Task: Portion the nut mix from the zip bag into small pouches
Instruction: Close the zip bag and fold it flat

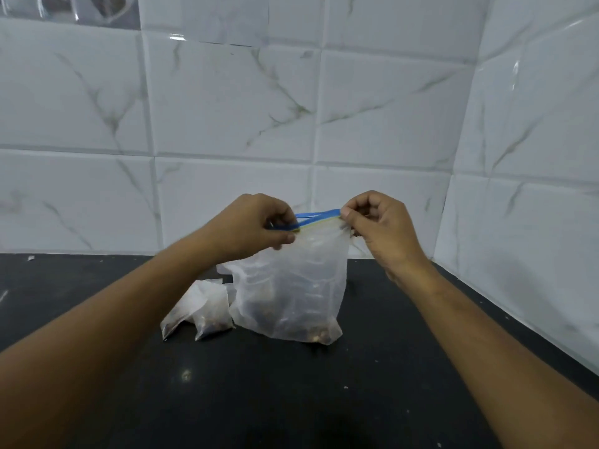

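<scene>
Two hands are raised to the mouth of the zip bag [291, 296], which is stood upright on the counter [291, 400] directly ahead. The blue zip [316, 217], its long axis running left to right, is pinched at one end by the left hand [256, 222] and at the other by the right hand [379, 228]; neither is nearer. Whether the zip is sealed cannot be told. The nut mix [311, 335] is dimly seen through cloudy film. Two pouches [197, 312] are laid just left of the bag.
</scene>
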{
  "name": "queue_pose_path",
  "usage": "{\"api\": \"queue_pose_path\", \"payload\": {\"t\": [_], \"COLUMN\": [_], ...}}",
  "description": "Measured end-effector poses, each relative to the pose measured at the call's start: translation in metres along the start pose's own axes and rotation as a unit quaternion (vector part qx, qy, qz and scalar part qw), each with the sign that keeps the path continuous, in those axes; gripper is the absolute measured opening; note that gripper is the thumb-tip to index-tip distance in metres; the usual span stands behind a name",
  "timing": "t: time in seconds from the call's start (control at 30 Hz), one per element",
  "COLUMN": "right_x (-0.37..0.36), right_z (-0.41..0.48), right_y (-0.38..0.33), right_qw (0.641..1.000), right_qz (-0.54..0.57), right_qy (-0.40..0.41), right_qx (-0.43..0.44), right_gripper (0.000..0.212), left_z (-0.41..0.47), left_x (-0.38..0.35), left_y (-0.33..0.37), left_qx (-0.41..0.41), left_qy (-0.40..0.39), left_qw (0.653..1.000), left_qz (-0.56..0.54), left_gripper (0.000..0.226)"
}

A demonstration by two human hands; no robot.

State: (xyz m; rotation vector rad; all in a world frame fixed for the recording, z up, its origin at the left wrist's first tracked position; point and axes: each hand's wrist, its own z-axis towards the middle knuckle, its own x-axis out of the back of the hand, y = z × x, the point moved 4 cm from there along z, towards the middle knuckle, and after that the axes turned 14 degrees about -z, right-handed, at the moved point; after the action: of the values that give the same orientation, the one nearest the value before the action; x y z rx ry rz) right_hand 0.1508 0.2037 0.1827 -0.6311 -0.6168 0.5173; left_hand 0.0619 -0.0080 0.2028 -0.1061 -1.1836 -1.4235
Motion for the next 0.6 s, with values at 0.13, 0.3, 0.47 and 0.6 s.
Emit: {"api": "queue_pose_path", "payload": {"t": [0.13,0.3,0.47,0.6], "right_x": [0.013,0.032,0.040,0.038], "right_z": [0.011,0.020,0.026,0.022], "right_y": [0.011,0.022,0.029,0.022], "right_qw": [0.999,0.997,0.992,0.981], "right_qz": [-0.022,-0.045,-0.096,-0.180], "right_qy": [0.029,0.064,0.088,0.076], "right_qx": [0.002,0.003,0.009,0.021], "right_gripper": [0.012,0.012,0.015,0.008], "left_z": [-0.002,-0.008,-0.009,-0.010], "left_x": [0.022,0.047,0.057,0.055], "left_y": [-0.019,-0.040,-0.046,-0.049], "left_qx": [0.016,0.056,0.006,0.023], "left_qy": [0.006,-0.021,0.009,0.074], "left_qw": [0.993,0.972,0.970,0.997], "left_qz": [0.118,0.229,0.244,0.021], "left_gripper": [0.007,0.009,0.005,0.004]}}
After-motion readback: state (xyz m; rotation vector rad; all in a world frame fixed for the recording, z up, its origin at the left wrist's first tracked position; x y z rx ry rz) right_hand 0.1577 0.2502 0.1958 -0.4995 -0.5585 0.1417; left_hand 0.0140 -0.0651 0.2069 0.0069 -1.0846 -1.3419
